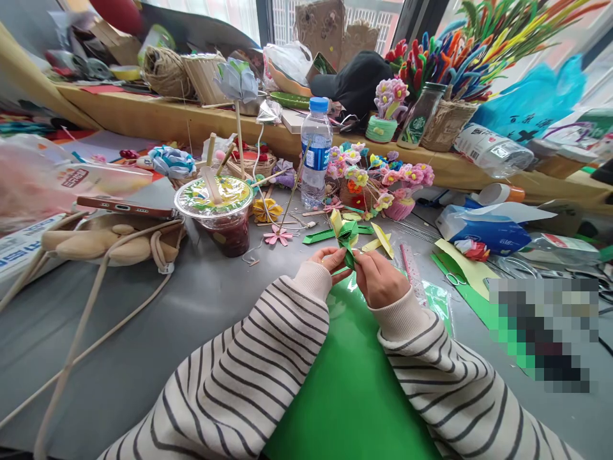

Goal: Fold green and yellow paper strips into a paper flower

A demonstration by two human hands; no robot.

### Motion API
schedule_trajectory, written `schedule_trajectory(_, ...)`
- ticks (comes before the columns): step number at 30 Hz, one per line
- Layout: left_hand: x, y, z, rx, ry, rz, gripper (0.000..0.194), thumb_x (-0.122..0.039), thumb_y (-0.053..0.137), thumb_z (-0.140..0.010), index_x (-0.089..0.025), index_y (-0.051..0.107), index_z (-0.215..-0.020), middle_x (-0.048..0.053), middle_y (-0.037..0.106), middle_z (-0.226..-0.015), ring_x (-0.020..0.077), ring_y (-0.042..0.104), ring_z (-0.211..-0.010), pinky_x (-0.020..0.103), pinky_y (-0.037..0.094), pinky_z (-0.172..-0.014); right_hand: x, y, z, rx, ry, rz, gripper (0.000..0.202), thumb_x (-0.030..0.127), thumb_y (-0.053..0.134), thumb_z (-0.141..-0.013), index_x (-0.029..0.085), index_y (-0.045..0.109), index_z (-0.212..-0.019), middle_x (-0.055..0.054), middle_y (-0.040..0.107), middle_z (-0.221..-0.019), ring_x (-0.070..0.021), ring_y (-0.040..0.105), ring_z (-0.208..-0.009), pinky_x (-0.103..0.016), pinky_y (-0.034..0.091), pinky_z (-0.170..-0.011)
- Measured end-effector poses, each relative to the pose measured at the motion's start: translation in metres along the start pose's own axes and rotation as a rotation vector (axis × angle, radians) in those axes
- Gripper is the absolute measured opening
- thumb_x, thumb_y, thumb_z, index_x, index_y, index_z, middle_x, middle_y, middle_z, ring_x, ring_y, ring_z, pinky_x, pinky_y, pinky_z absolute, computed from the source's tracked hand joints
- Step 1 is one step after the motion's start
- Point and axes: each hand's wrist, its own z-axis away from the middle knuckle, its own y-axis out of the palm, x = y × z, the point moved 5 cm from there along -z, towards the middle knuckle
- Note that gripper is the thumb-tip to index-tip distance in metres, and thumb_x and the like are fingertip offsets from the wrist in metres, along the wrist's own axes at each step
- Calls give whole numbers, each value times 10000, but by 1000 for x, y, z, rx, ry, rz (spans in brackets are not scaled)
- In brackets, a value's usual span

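Observation:
A small green and yellow paper flower (347, 234) is held up between both hands, above a large green sheet (357, 383). My left hand (332, 262) pinches its lower left side, with the fingers closed round the green base. From the right, my right hand (382, 276) grips the same base between thumb and fingers. Just behind the hands lie green paper strips (322, 236) and pale yellow paper pieces (382, 239). The parts of the flower under the fingertips are hidden.
A lidded cup (227, 233) of dark drink and a water bottle (315, 160) stand beyond the hands. A beige bag (119, 239) with a phone on it lies left. Scissors (454, 278), a ruler (412, 271) and a blue tissue pack (483, 230) are right.

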Motion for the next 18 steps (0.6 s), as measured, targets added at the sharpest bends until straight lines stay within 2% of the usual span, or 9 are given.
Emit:
schedule_trajectory(5, -7, 1, 8, -101, 141, -132, 238, -120, 667, -564, -143, 438, -622, -59, 526, -463, 89, 557, -434, 210, 474, -460, -5, 3, 2, 32, 49, 125, 98, 161, 458, -765, 137, 553, -771, -19, 581, -651, -102, 511, -581, -203, 346, -534)
schedule_trajectory(10, -5, 10, 16, -55, 89, -267, 116, -104, 603, -638, -106, 494, -596, -7, 562, -436, 84, 557, -418, 194, 480, -478, -3, 1, 3, 10, -10, 172, 81, 164, 482, -761, 134, 555, -778, -9, 575, -627, -93, 496, -563, -203, 331, -541)
schedule_trajectory(14, -4, 11, 16, -53, 87, -254, 110, -60, 562, -657, -107, 492, -587, -3, 567, -436, 94, 565, -431, 215, 485, -506, 0, -1, 4, -8, -34, 186, 89, 161, 480, -768, 126, 560, -789, -14, 578, -625, -90, 503, -576, -204, 331, -564)
schedule_trajectory(18, -2, 8, 11, -59, 105, -173, 131, -37, 588, -608, -123, 491, -607, -24, 567, -469, 114, 572, -463, 297, 498, -585, 5, -2, 3, 15, -76, 165, 123, 163, 451, -788, 122, 566, -788, -13, 575, -607, -86, 490, -538, -215, 320, -534)
